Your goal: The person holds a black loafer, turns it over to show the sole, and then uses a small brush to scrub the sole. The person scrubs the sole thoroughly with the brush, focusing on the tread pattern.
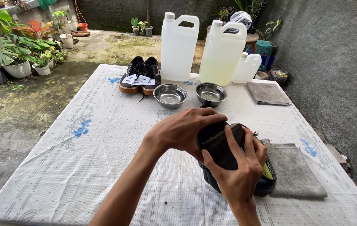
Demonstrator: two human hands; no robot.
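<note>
Shoe: black shoe [266, 184] near the table's [103, 167] right front edge, touching a grey cloth [295, 171].
Grip: left hand [182, 132] and right hand [239, 167] both clamped on its upper.
Handling: likely light, upper soft; best held around the stiffer sole.

Both forearms reach forward over the table [61, 167], the left hand [182, 132] arched palm-down with fingers curled, the right hand [239, 167] just beside it, fingers spread upward and clasping.
</note>
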